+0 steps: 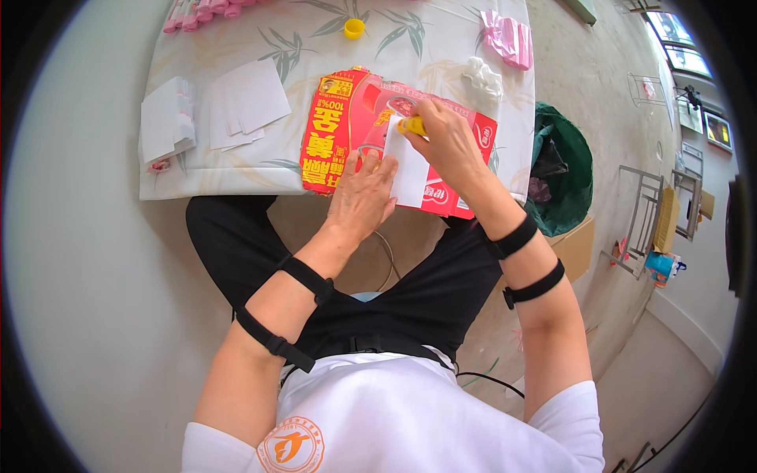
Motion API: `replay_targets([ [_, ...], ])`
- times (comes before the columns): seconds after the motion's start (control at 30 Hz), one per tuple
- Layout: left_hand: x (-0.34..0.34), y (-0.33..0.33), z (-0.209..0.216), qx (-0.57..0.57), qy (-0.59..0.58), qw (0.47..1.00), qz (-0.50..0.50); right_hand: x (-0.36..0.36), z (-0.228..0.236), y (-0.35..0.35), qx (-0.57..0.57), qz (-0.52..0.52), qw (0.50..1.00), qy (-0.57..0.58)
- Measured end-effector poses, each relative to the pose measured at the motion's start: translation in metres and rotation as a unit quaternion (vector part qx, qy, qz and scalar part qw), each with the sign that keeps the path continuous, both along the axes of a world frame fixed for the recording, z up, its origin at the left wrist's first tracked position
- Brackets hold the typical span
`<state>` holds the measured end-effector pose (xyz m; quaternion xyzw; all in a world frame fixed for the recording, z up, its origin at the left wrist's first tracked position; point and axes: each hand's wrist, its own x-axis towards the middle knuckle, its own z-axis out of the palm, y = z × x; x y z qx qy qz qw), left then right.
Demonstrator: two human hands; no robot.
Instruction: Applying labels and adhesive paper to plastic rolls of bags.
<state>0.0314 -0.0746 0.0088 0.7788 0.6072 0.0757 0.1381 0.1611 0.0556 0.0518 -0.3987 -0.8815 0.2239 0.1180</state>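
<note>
"At the near edge of the table (pixel 236 171), what do you have?"

"A red cardboard sheet (pixel 367 118), with a white paper strip (pixel 408 177) lying on top of it."

"And your hands?"

"My left hand (pixel 359 195) is palm down on the red sheet, fingers a bit apart, right by the strip's left side. It grips nothing. My right hand (pixel 453 142) has its fingers curled round a short yellow stick (pixel 412 124), over the far end of the strip. I can't tell if the tip touches the paper."

"What is farther away?"

"Some loose white papers (pixel 251 98) lie to the left, with a white stack (pixel 168 122) beside them. A crumpled white bundle (pixel 482 83) is at the right. Farthest off are a pink plastic bag (pixel 509 41), a little yellow cap (pixel 354 29) and some pink rolls (pixel 201 12)."
</note>
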Motion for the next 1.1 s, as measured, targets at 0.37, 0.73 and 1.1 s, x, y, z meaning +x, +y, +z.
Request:
replay_targets([
  [0.37,0.000,-0.001,-0.001,0.018,0.002,1.000,0.006,-0.004,0.003,0.004,-0.010,0.012,1.000,0.008],
  [0.73,-0.006,-0.002,0.002,0.001,-0.003,1.000,0.000,0.016,0.020,0.014,-0.028,-0.041,0.999,0.005],
  [1.1,-0.008,-0.007,-0.009,0.041,0.025,0.999,-0.017,0.063,0.027,-0.015,-0.010,-0.146,0.989,0.009],
])
